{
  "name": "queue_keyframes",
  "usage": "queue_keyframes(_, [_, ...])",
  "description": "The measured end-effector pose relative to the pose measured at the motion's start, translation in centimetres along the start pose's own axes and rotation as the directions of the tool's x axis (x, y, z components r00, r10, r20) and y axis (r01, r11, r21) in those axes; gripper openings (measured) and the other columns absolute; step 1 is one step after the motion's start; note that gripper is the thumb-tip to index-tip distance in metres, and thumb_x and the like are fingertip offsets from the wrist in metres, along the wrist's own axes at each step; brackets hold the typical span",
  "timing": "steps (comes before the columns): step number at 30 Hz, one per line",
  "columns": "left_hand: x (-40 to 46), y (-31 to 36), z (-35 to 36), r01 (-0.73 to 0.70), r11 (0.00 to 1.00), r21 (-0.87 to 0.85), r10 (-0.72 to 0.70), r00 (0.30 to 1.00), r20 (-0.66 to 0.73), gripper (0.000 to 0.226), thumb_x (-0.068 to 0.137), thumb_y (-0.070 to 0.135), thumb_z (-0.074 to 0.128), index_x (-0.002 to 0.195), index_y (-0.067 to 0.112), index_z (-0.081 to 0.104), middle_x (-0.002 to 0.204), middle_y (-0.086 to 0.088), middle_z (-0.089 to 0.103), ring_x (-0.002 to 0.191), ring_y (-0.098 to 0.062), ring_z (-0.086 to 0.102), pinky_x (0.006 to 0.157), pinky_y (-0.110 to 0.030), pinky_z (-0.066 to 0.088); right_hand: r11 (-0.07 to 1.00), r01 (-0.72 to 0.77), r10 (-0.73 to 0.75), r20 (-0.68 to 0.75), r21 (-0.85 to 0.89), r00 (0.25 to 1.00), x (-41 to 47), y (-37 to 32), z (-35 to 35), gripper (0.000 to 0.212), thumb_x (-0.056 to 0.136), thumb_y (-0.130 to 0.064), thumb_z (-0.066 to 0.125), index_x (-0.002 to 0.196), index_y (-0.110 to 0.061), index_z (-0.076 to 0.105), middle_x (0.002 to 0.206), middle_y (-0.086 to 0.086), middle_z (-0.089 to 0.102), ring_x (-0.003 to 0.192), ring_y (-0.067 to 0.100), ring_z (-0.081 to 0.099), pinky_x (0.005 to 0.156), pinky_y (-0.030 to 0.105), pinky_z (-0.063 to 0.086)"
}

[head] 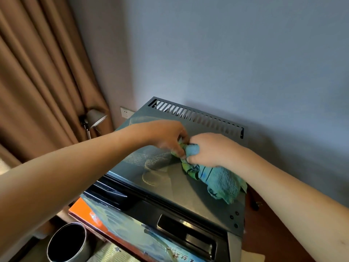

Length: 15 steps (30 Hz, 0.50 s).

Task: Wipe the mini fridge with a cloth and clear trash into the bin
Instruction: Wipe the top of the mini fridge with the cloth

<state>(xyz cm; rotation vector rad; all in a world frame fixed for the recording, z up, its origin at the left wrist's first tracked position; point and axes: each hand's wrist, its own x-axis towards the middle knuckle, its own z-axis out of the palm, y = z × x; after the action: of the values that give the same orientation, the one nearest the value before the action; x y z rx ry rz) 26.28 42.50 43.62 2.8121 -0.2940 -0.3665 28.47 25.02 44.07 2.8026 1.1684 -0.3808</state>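
A blue-grey wall [226, 53] and brown curtain [37, 72] back the grey mini fridge [207, 197] at the centre of the frame. On its top, right of centre, lies the bunched teal cloth [219, 179]; its upper end is gripped by the curled fingers of the right hand [209, 150] and pinched by the left hand [168, 137] beside it. A round bin [67, 242] stands at lower left.
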Motion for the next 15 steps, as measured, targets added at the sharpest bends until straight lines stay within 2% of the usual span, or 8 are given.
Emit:
queue_keyframes(4, [2.2,-1.1,-0.9,0.078,0.997,0.004,-0.076,0.983,-0.167,0.040,0.085,0.044,0.078,0.119,0.027,0.070,0.082,0.014,0.058,0.067,-0.001,0.047,0.060,-0.025,0.037,0.993,-0.107,0.112,-0.106,0.050,0.988,4.1,1.4,-0.7,0.028,0.084,-0.054,0.058,0.089,-0.027,0.052,0.091,-0.002,0.061,0.086,0.025,0.062,0.072,0.036,0.053])
queue_keyframes(6, [2.9,-1.7,-1.2,0.100,0.995,-0.030,-0.104,0.978,-0.181,0.041,0.083,0.044,0.080,0.120,0.028,0.070,0.083,0.015,0.059,0.068,-0.001,0.047,0.062,-0.027,0.039,0.989,-0.133,0.140,-0.120,0.057,0.983,5.3,1.7,-0.8,0.029,0.082,-0.055,0.058,0.088,-0.028,0.050,0.092,0.001,0.062,0.083,0.024,0.061,0.065,0.034,0.049])
queue_keyframes(9, [2.8,-1.8,-1.2,0.097,0.994,-0.047,-0.103,0.984,-0.148,0.034,0.082,0.042,0.081,0.110,0.025,0.071,0.087,0.007,0.062,0.071,-0.008,0.053,0.065,-0.029,0.045,0.991,-0.123,0.128,-0.132,0.045,0.983,4.7,1.2,-0.5,0.026,0.085,-0.051,0.055,0.088,-0.025,0.051,0.090,0.003,0.063,0.076,0.023,0.060,0.059,0.032,0.047])
queue_keyframes(12, [0.9,-1.3,-0.9,0.049,0.999,-0.016,-0.050,0.998,-0.047,0.037,0.079,0.046,0.081,0.105,0.022,0.071,0.087,0.001,0.064,0.075,-0.016,0.056,0.069,-0.032,0.046,0.998,-0.055,0.056,-0.055,0.019,0.997,2.4,0.2,0.0,0.026,0.088,-0.045,0.056,0.102,-0.023,0.057,0.095,0.001,0.064,0.081,0.022,0.063,0.070,0.036,0.055])
queue_keyframes(15, [-1.4,-0.9,-0.2,0.016,1.000,-0.017,-0.016,1.000,0.025,0.037,0.079,0.049,0.080,0.103,0.023,0.069,0.086,-0.001,0.065,0.071,-0.015,0.053,0.066,-0.032,0.042,1.000,0.024,-0.024,0.024,0.007,0.999,0.1,-1.1,-0.1,0.037,0.089,-0.048,0.060,0.120,-0.029,0.055,0.099,-0.005,0.056,0.096,0.023,0.062,0.079,0.036,0.053])
